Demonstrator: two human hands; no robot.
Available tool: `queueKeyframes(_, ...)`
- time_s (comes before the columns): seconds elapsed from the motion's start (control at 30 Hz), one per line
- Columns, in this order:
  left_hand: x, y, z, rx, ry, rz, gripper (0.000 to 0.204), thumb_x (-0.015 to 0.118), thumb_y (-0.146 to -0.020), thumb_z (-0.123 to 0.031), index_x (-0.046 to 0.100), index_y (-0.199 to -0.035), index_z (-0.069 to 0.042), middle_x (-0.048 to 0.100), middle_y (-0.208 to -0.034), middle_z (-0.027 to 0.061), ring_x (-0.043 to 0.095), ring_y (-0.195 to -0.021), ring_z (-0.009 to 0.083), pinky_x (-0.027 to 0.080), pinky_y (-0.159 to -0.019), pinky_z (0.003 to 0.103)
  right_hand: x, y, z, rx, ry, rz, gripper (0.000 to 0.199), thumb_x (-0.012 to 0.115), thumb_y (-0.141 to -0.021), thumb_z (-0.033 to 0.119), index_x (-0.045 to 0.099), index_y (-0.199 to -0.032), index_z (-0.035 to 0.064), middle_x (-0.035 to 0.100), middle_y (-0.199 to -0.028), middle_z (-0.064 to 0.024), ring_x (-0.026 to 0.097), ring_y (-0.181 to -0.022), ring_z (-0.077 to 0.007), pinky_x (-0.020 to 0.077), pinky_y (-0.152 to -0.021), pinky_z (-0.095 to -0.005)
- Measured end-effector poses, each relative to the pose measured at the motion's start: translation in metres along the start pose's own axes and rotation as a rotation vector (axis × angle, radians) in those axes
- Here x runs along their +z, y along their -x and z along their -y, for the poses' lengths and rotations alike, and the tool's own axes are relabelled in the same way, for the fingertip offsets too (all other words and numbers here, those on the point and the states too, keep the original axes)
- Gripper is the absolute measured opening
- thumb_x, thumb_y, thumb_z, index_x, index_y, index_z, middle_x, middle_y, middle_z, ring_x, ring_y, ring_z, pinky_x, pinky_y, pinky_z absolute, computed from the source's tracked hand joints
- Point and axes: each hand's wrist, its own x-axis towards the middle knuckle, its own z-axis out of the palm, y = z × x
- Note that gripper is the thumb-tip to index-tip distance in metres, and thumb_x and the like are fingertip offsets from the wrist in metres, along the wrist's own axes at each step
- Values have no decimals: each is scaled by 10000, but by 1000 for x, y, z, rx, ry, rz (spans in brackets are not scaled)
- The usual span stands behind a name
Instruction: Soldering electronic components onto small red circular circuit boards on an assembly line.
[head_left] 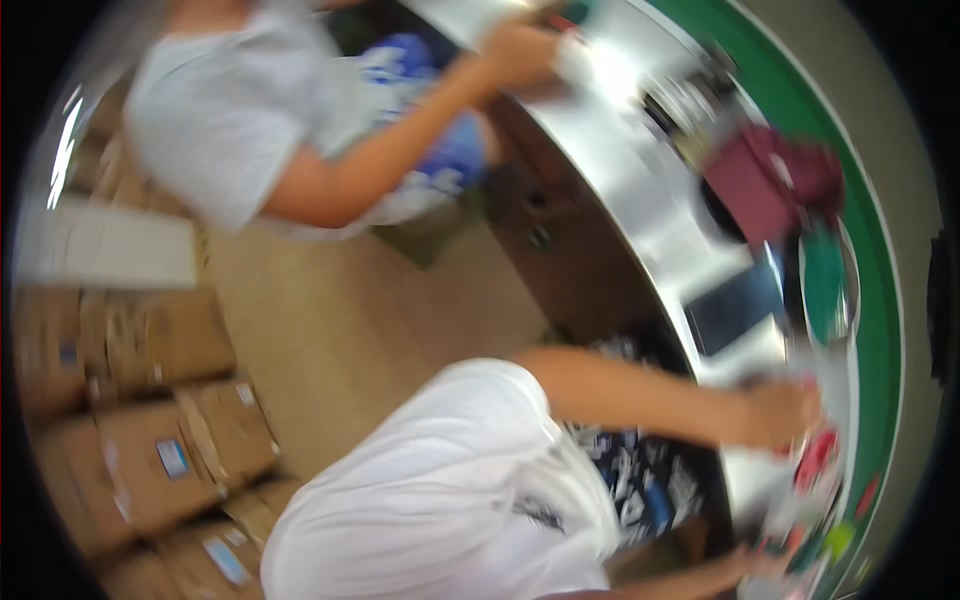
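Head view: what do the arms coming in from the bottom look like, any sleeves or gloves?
The picture is blurred. The arms are bare below a short white T-shirt sleeve, and the shirt carries a small dark print. The upper hand and the lower hand show no gloves. A watch or rings cannot be made out.

The long curved worktop (640, 200) looks like brushed metal, smooth and glossy, throwing back bright white glare. A maroon cloth bundle (770, 180) on it appears soft and matt, as does the green fabric piece (825, 285) beside it. The dark flat rectangular panel (735, 310) has a slick sheen. The brown cardboard boxes (150, 450) look matt and papery, with small glossy labels. The beige floor (370, 330) seems smooth and dull.
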Motion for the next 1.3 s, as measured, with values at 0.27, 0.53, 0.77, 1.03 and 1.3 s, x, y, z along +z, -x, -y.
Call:
queueKeyframes(0.27, -35, -6, 35, -247, 99, -252, 134, 611, -824, -77, 633, -956, -64, 667, -906, 180, 665, -827, 377, 519, -688, 478, 44, -9, 61, 748, -326, -371, 310, 590, -921, 251, 644, -1109, 10, 643, -846, -80, 503, -522, -116, 384, -433, -256)
queueKeyframes(0.53, -67, -46, 0, -32, 1, 6, 348, 761, -853, -328, 714, -1035, -34, 682, -813, 91, 580, -680, 170, 495, -678, 292, 29, -1, 68, 636, -473, -372, 329, 540, -956, 219, 565, -1131, -59, 621, -999, -184, 564, -557, -173, 455, -474, -317)
queueKeyframes(0.77, -42, -108, 1, 166, -61, 972, 640, 843, -709, -294, 619, -1227, 7, 685, -921, 201, 669, -872, 348, 522, -814, 390, 28, 2, 71, 753, -427, -503, 304, 545, -966, 230, 593, -1097, -40, 627, -945, -140, 546, -509, -162, 442, -452, -308)
queueKeyframes(1.03, 51, -198, -2, 105, -294, 175, 334, 670, -861, -294, 677, -945, 29, 695, -914, 263, 674, -853, 445, 546, -785, 514, 39, -9, 77, 685, -486, -574, 318, 548, -950, 217, 554, -1128, -46, 619, -967, -157, 558, -535, -168, 461, -444, -315)
queueKeyframes(1.3, 45, -136, -42, 15, -115, 846, 424, 756, -764, -330, 695, -1061, -33, 718, -914, 208, 699, -886, 381, 561, -799, 454, 21, -7, 75, 905, -498, -631, 234, 593, -905, 274, 636, -971, 54, 442, -575, 1, 453, -507, -138, 352, -458, -261)
